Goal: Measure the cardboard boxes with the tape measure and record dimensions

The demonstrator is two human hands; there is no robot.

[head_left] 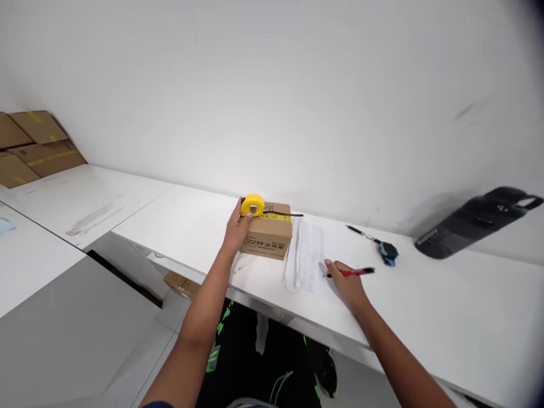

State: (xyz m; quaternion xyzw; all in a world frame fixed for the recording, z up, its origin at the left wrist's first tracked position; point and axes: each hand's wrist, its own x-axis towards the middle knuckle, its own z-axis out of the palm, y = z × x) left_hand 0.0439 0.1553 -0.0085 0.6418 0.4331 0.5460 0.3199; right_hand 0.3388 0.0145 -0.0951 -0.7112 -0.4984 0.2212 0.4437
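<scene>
My left hand (237, 228) is closed on a yellow tape measure (254, 203), held over the top of a small brown cardboard box (267, 237). The blade, seen almost edge-on as a dark strip, runs out to the right across the box top and past its right edge. Printed characters show on the box's front. In my right hand (345, 282) is a red and black pen (357, 272), its tip down by the right edge of a paper pad (306, 258). Handwriting covers much of the page. That pad lies directly right of the box.
Behind the pad, a dark pen (360, 231) lies near a small dark-blue object (388, 253). A black bottle (471, 222) stands by the wall at right. Several cardboard boxes (38, 144) are stacked at far left. The white table's (442, 306) front edge runs before me.
</scene>
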